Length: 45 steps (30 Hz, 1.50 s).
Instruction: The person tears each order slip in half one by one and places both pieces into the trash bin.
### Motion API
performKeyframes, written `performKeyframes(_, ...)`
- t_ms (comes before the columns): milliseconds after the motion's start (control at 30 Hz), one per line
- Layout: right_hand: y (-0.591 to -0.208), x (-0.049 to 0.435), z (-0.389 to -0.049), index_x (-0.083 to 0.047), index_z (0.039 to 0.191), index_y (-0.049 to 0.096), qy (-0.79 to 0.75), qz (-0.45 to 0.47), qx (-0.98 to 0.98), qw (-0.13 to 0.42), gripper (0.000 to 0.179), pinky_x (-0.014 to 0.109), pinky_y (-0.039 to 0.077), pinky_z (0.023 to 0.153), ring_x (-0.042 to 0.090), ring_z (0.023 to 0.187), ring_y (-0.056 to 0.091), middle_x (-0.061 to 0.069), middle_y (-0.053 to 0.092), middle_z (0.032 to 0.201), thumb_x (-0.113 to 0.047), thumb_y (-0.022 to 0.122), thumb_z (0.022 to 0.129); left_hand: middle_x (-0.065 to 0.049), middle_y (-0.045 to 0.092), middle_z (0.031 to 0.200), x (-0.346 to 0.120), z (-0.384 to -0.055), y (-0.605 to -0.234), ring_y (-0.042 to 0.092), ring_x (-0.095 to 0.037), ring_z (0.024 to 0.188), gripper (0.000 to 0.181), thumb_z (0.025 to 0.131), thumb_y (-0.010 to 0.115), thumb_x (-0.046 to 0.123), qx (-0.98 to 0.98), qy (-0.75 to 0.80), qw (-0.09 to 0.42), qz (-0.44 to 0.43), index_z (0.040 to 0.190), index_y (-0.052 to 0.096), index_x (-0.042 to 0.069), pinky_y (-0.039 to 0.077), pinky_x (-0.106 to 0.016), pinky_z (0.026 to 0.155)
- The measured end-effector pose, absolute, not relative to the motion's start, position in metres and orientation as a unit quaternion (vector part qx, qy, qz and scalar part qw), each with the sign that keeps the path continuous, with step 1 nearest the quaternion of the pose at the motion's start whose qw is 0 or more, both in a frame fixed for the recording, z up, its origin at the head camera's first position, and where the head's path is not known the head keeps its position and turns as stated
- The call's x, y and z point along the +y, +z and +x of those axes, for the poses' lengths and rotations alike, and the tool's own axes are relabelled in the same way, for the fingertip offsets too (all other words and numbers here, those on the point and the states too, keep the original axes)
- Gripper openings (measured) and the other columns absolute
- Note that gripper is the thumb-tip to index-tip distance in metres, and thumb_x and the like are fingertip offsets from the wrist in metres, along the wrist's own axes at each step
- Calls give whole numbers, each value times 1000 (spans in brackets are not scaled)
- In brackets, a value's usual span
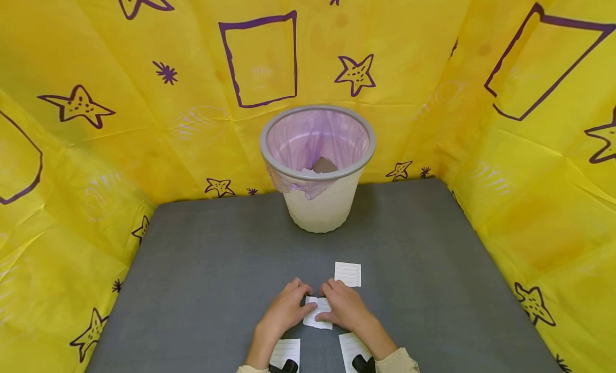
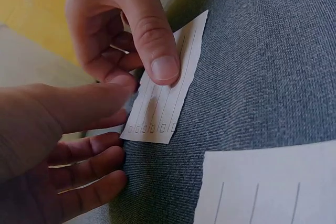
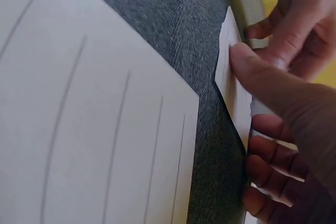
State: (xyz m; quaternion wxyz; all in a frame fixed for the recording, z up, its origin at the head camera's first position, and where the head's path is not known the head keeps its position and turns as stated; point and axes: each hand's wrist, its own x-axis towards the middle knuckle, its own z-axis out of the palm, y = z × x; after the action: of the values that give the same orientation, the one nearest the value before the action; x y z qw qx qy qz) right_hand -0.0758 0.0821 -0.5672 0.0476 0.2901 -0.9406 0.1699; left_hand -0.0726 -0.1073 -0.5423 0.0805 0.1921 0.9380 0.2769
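Note:
A small lined paper piece (image 1: 323, 307) with ragged edges is between the two hands, close over the grey cloth. My left hand (image 1: 287, 307) pinches its far left edge between thumb and fingers. At the same edge, on the right, my right hand (image 1: 344, 308) grips it, thumb on the lined face and fingers curled behind. The left wrist view shows both hands meeting at this edge of the paper (image 2: 157, 111), with small printed boxes along one end. Just beyond the right fingers lies another lined paper piece (image 1: 348, 276).
Two more lined pieces lie nearer, a left one (image 1: 287, 347) and a right one (image 1: 350, 345), partly under the wrists. A bin (image 1: 322, 210) with a purple liner (image 1: 289, 135) stands at the back, with scraps inside. Yellow patterned cloth (image 1: 192, 95) encloses three sides of the table (image 1: 207, 266).

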Motion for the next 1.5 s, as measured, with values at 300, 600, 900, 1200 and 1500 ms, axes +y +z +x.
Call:
performKeyframes(300, -566, 82, -78, -14, 88, 55, 176, 290, -940, 35, 48, 22, 42, 58, 14, 76, 50, -5, 48, 81, -46, 82, 66, 0, 53, 85, -105, -75, -544, 47, -8, 74, 30, 78, 79, 12, 928, 279, 93, 228, 101, 59, 10, 42, -24, 67)
performKeyframes(600, -562, 82, -83, -14, 92, 59, 205, 291, -934, 33, 41, 24, 45, 65, 14, 81, 50, -4, 52, 86, -39, 82, 70, 1, 63, 82, -102, -79, -546, 58, -13, 77, 7, 86, 69, 8, 925, 289, 38, 242, 88, 62, 11, 47, -28, 69)
performKeyframes(900, -533, 90, -106, -14, 86, 64, 295, 305, -899, 112, 5, 23, 46, 67, 9, 75, 55, -5, 61, 79, -15, 68, 89, 3, 66, 83, -102, -96, -530, 56, -4, 72, 4, 92, 65, 14, 909, 354, -24, 218, 89, 67, 12, 47, -21, 65)
performKeyframes(1200, -508, 93, -115, -11, 91, 64, 346, 318, -876, 112, 6, 20, 48, 66, 6, 73, 56, -3, 64, 84, -14, 61, 95, 5, 70, 84, -97, -106, -501, 62, -4, 73, 8, 90, 67, 20, 902, 343, -106, 240, 88, 71, 14, 51, -21, 67)
performKeyframes(1500, -497, 95, -118, -9, 90, 65, 384, 336, -850, 130, 7, 21, 49, 67, 7, 74, 57, -1, 65, 84, -8, 60, 95, 6, 70, 84, -94, -107, -485, 64, -4, 74, 10, 90, 67, 21, 886, 358, -144, 255, 88, 73, 14, 53, -20, 67)
